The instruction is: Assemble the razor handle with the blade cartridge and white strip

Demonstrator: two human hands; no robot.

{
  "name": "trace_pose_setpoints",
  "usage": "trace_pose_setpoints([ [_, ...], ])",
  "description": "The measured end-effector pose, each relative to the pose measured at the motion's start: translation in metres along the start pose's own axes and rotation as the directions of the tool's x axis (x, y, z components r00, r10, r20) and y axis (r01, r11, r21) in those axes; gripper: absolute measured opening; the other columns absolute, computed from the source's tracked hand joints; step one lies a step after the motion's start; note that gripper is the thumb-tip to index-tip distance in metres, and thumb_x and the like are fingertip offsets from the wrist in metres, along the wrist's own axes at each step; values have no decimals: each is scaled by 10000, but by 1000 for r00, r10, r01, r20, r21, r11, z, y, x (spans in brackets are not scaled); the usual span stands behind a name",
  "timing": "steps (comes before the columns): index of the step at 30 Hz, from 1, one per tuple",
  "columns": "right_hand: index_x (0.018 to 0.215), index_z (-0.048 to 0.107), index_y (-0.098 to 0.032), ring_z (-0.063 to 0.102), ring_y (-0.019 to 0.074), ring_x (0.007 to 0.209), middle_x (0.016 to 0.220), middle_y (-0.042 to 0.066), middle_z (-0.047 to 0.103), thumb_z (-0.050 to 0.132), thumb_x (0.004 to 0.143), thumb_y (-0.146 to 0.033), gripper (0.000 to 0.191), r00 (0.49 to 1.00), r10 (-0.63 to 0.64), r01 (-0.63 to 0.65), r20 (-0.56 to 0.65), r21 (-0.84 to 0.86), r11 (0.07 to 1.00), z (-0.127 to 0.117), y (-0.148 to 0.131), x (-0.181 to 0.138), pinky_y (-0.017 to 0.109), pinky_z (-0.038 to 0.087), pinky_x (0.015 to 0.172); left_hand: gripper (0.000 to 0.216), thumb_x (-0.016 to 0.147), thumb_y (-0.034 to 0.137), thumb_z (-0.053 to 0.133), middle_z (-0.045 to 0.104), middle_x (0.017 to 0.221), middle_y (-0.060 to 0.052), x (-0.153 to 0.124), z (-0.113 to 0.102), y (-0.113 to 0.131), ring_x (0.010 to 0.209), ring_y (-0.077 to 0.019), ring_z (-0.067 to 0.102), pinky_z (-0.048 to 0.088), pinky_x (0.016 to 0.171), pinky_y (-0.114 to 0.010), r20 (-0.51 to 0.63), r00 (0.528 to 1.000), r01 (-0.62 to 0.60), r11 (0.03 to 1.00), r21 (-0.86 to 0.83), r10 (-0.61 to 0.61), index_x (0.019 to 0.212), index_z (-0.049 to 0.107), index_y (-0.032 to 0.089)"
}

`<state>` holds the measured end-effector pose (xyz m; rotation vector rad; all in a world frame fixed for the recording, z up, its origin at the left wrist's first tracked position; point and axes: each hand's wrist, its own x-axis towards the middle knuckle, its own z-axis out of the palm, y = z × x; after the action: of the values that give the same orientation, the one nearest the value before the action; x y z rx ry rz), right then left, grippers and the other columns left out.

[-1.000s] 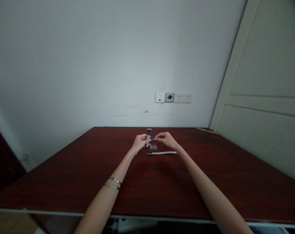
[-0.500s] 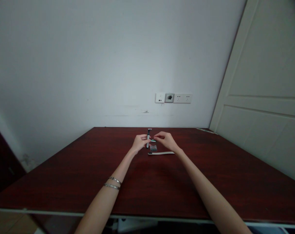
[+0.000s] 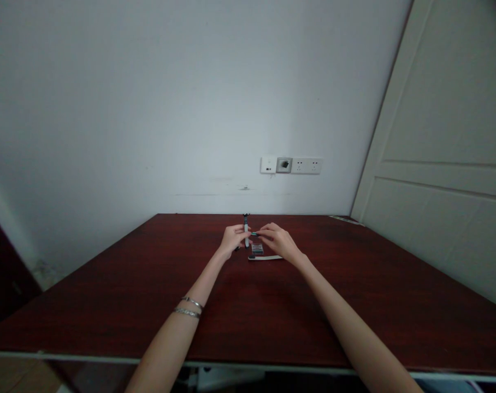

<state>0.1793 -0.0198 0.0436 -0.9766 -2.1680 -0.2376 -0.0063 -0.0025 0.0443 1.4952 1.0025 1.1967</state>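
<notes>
Our left grip (image 3: 234, 238) is closed around the razor (image 3: 246, 227), long axis near upright, dark forked end on top. Our right grip (image 3: 277, 240) pinches a green piece (image 3: 254, 233), just right of the razor and below its fork; we read its long axis as crosswise to the razor. Whether the left grip also touches it, we cannot tell. Razor: pale grey shaft. Piece: small, thin. Nearer us than both grips' fingertips: clear case (image 3: 257, 249).

Homelike room, dark desk (image 3: 248, 322), wall sockets (image 3: 306, 166)
</notes>
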Motion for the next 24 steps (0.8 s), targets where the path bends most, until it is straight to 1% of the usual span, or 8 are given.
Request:
trace_pose_setpoints([
  [4, 992, 672, -238, 553, 170, 906, 960, 66, 631, 505, 841, -261, 226, 1000, 9, -9, 3, 22, 1000, 1, 1, 0, 261, 470, 735, 264, 685, 218, 648, 680, 786, -80, 0, 0, 0, 592, -160, 656, 423, 418, -161, 11, 1000, 18, 1000, -19, -17, 931, 619, 126],
  [8, 950, 687, -222, 566, 174, 884, 934, 70, 641, 511, 833, -250, 212, 1000, 16, -15, -10, 94, 995, 3, 4, 2, 281, 469, 760, 282, 690, 226, 651, 677, 754, -81, -2, 1, 2, 607, -167, 659, 435, 433, -168, 22, 998, 58, 998, -23, -58, 951, 613, 125],
  [11, 905, 696, -200, 578, 177, 863, 894, 76, 652, 511, 830, -245, 205, 998, 32, -22, -53, 181, 983, 3, 7, 3, 298, 466, 773, 301, 695, 245, 655, 681, 814, -98, -4, 0, 5, 629, -169, 663, 452, 455, -178, 55, 995, 82, 995, -47, -80, 966, 604, 124],
  [14, 865, 700, -188, 598, 177, 828, 871, 76, 665, 528, 813, -274, 199, 987, 125, -88, -101, 309, 947, 2, 10, 5, 294, 480, 738, 320, 682, 270, 673, 674, 902, -112, -3, -3, 7, 643, -170, 665, 467, 469, -190, 54, 997, 67, 996, -58, -64, 959, 598, 129],
  [16, 869, 698, -172, 611, 160, 700, 872, 75, 674, 536, 795, -314, 227, 961, 263, -207, -84, 413, 887, 3, 12, 8, 272, 497, 627, 312, 668, 279, 686, 667, 930, -114, -2, -5, 8, 652, -172, 666, 471, 467, -191, 36, 998, 46, 998, -37, -45, 927, 598, 128],
  [19, 899, 691, -133, 534, 104, 452, 844, 75, 685, 548, 758, -368, 310, 889, 457, -390, 18, 553, 736, 4, 17, 15, 239, 457, 424, 259, 675, 276, 679, 665, 892, -106, -2, -6, 5, 674, -178, 667, 452, 437, -168, 15, 1000, 21, 999, 27, -22, 859, 588, 119],
  [21, 892, 691, -114, 493, 81, 396, 833, 76, 687, 566, 730, -392, 345, 856, 513, -440, 65, 616, 654, 5, 19, 22, 222, 429, 363, 216, 689, 249, 663, 662, 819, -89, -2, -6, 2, 667, -181, 666, 442, 423, -161, 9, 1000, 13, 998, 66, -13, 831, 568, 118],
  [24, 858, 698, -110, 502, 78, 413, 823, 73, 689, 591, 700, -418, 362, 830, 553, -457, 80, 666, 590, 8, 22, 31, 200, 425, 341, 197, 683, 210, 661, 645, 711, -52, -5, -4, -3, 618, -172, 660, 448, 422, -172, -9, 1000, 9, 995, 96, -8, 806, 534, 124],
])
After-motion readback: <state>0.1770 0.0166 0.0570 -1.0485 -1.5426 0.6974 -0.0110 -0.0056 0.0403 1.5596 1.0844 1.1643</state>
